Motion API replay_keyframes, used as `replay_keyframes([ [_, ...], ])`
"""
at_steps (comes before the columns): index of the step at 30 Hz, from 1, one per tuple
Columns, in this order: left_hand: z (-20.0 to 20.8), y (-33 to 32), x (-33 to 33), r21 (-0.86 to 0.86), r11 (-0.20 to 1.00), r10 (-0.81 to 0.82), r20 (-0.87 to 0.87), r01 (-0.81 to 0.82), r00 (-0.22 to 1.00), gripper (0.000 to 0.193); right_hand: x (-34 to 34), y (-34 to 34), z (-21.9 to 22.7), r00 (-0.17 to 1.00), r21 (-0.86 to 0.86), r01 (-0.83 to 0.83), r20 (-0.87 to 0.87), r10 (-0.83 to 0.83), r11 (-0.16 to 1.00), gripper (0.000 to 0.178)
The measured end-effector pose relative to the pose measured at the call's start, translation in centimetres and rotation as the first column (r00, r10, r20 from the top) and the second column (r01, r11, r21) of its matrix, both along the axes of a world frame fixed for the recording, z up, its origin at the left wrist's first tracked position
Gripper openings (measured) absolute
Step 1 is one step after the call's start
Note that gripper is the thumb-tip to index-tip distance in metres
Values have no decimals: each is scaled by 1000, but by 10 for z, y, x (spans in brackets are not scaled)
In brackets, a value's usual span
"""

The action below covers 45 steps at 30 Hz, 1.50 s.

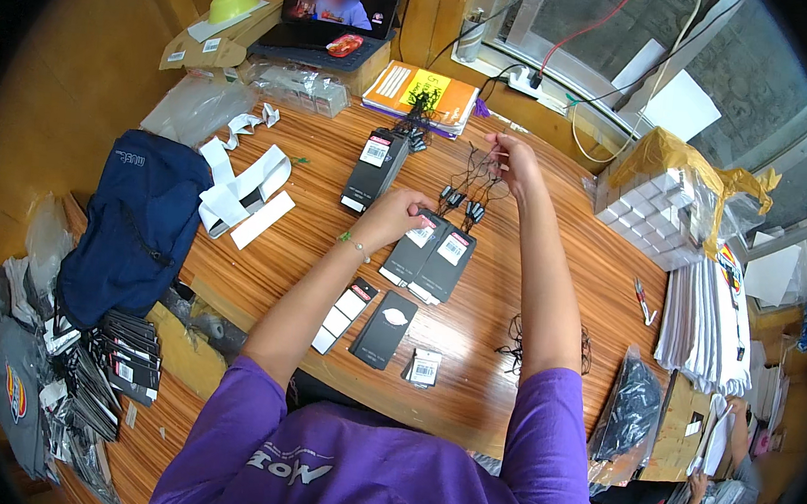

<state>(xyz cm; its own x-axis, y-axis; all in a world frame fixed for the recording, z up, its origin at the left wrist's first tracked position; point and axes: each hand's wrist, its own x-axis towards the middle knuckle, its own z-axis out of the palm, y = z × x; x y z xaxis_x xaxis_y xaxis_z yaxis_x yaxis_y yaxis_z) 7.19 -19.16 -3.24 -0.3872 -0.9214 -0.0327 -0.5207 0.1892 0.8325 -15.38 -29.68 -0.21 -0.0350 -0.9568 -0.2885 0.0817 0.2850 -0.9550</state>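
Two side-by-side piles of black hang tags (448,260) with white barcode stickers lie on the table in front of me. My left hand (397,218) has its fingers closed at the upper left corner of the left pile. Black strings (474,177) with small black toggles run up from these tags. Beyond them my right hand (515,161) is raised, thumb and fingers pinched on the string ends. Farther left stands a thick stack of similar tags (372,172). Nearer me lie a plain black tag stack (385,331), a panelled tag strip (344,316) and small barcode stickers (424,367).
More black strings (513,344) lie by my right forearm. A navy bag (131,221) and white paper strips (247,192) are left. At right are wrapped white boxes (649,200), folded white garments (706,323) and a pen (644,301). A laptop (332,10) stands behind; another person works lower right.
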Motion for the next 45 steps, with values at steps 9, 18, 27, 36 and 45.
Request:
replay_keyframes([
  [9,129,100,33,70,906,-356,-406,417,841,19,3,-19,-32,964,156,-53,-251,91,986,19],
  [18,194,203,59,-546,-138,-711,-526,826,-467,24,-18,-22,-52,730,-357,88,-613,-304,930,20],
  [27,192,201,59,-630,-259,-783,-307,732,-541,35,2,182,6,825,-377,-211,-564,-42,902,22],
  [36,174,227,65,-655,-206,-758,-363,727,-542,18,19,277,28,959,-191,-214,-227,169,958,16],
  [45,181,220,66,-660,-263,-843,-198,704,-500,18,24,291,32,985,-233,-163,-95,144,959,18],
])
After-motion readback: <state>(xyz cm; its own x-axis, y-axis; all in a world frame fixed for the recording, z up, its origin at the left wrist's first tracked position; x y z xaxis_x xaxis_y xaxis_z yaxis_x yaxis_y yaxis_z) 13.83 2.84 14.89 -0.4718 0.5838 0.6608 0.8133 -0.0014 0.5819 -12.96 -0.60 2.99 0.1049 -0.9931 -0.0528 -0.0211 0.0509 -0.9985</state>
